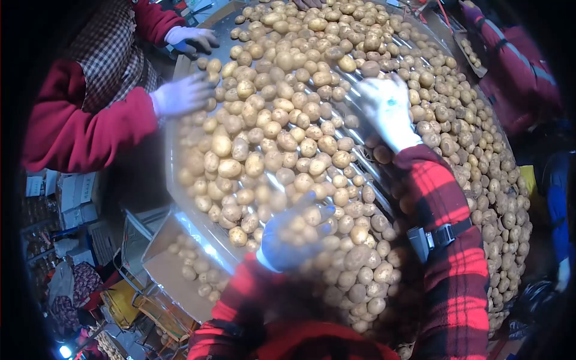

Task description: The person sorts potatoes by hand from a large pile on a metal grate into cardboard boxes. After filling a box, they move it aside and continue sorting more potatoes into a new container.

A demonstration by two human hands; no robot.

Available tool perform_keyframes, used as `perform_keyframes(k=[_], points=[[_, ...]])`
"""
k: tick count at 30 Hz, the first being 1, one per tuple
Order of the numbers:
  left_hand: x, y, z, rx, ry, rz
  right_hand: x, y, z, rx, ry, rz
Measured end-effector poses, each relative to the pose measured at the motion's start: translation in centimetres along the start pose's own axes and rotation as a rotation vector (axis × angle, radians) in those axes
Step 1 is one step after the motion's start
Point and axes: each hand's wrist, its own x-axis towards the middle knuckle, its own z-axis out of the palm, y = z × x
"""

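Note:
My left hand (282, 240), in a blue-palmed glove, is low in the middle of the head view. Its fingers curve up around a few potatoes (311, 216) that lie against the palm; motion blurs them. Farther up and to the right, my right hand (387, 105) wears a white glove. Its fingers are apart and blurred, reaching over metal rollers (369, 162) beside the heap of potatoes (282, 114). I make out nothing held in it. More potatoes (360, 276) lie close to my body, right of my left hand.
At the left, a co-worker's two gloved hands (183, 96) touch the heap's edge. Another person in a maroon sleeve (516, 72) is at the far right. A metal rim (174, 162) borders the sorting table. A box (174, 282) with potatoes stands at the lower left.

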Motion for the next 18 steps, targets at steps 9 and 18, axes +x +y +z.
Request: perform_keyframes(k=[9,18], points=[[0.4,0.4,0.3,-0.757,-0.392,-0.047,1.2,0.3,5.9,0.052,-0.443,0.317],[1.2,-0.1,0.5,-0.848,-0.382,0.046,-2.6,-7.9,-9.1,1.008,-0.480,0.409]])
